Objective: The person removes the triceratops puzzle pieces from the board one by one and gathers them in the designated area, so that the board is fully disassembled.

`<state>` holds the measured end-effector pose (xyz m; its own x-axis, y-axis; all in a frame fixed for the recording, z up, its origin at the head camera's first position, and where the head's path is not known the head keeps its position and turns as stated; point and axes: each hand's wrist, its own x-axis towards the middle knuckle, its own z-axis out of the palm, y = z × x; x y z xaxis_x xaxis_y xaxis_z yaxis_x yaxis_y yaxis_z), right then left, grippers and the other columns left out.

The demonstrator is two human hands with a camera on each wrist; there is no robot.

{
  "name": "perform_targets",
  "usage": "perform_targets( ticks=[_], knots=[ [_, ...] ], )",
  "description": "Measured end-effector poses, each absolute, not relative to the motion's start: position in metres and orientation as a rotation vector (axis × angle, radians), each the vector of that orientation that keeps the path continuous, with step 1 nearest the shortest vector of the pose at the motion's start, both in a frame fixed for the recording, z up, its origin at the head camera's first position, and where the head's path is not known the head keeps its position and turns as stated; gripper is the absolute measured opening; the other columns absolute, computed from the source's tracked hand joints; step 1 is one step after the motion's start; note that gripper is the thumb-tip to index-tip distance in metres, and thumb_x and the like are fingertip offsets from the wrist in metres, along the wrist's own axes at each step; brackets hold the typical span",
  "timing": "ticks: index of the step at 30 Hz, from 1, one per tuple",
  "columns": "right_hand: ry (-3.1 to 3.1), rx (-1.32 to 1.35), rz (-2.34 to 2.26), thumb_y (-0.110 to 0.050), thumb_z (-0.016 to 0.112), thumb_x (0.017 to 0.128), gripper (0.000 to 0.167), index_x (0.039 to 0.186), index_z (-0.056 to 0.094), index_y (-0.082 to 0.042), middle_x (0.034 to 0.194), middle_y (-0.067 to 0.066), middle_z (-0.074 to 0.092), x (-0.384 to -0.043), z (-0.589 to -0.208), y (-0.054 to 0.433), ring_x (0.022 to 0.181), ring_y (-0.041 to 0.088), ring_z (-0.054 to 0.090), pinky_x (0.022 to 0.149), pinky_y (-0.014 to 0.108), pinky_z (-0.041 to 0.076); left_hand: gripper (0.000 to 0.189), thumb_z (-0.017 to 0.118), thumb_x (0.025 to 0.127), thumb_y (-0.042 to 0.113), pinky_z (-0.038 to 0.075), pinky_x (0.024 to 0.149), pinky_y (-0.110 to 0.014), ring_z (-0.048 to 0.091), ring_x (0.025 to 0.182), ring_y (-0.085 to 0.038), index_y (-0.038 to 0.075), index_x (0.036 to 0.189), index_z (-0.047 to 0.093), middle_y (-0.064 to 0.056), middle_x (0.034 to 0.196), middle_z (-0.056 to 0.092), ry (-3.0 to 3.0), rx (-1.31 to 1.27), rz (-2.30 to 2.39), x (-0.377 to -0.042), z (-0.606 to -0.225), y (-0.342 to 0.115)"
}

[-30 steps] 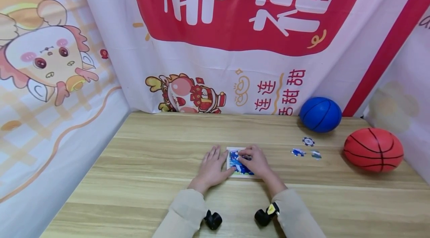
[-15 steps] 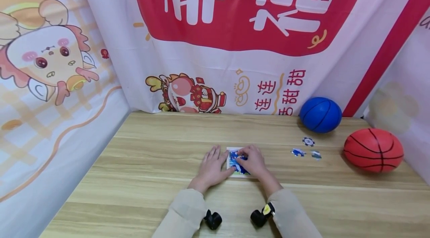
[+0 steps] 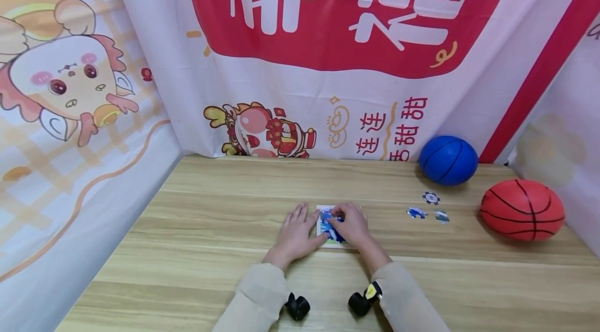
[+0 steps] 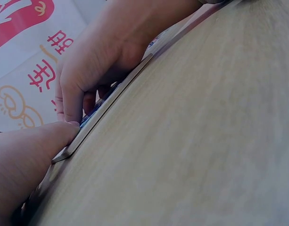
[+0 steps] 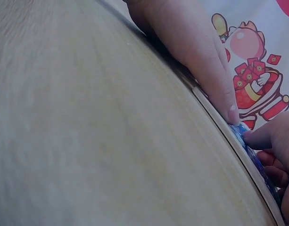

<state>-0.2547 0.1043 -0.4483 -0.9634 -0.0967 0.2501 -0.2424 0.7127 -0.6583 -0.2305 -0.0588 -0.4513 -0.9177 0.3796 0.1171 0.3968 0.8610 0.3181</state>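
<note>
one framed puzzle (image 3: 334,234) on the bench (image 3: 211,207), under both sets of fingers | left hand (image 3: 295,235): fingers straight, thumb touching its left side | right hand (image 3: 354,225): fingers bent over its right side, cannot tell if pinching a piece | blue piece (image 3: 416,213), greenish piece (image 3: 441,216), round chip (image 3: 431,198): right of those fingers

Passable left tabletop (image 3: 201,238), red ball (image 3: 522,210) blocking right
</note>
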Motion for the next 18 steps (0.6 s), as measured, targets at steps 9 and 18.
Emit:
perform_targets(
  ticks=[9, 18],
  knots=[
    [-2.684, 0.25, 1.214, -0.011, 0.067, 0.074, 0.01, 0.081, 0.06, -0.011, 0.073, -0.004, 0.059, -0.2569, -0.4479, 0.1038, 0.073, 0.016, 0.053, 0.08, 0.042, 0.029, 0.068, 0.04, 0.081, 0.057, 0.009, 0.101, -0.044, 0.01, 0.127, -0.03, 0.015, 0.134, 0.033, -0.018, 0.139, 0.018, -2.995, -0.614, -0.514, -0.2301, -0.45, -0.0586],
    [-2.639, 0.322, 1.235, -0.007, 0.067, 0.072, 0.032, 0.104, 0.06, -0.006, 0.068, -0.007, 0.057, -0.257, -0.4479, 0.105, 0.069, 0.013, 0.053, 0.081, 0.044, 0.028, 0.068, 0.039, 0.082, 0.057, 0.009, 0.101, -0.043, 0.009, 0.127, -0.029, 0.016, 0.135, 0.032, -0.017, 0.139, 0.018, -2.999, -0.61, -0.498, -0.2304, -0.4509, -0.0582]
  ],
)
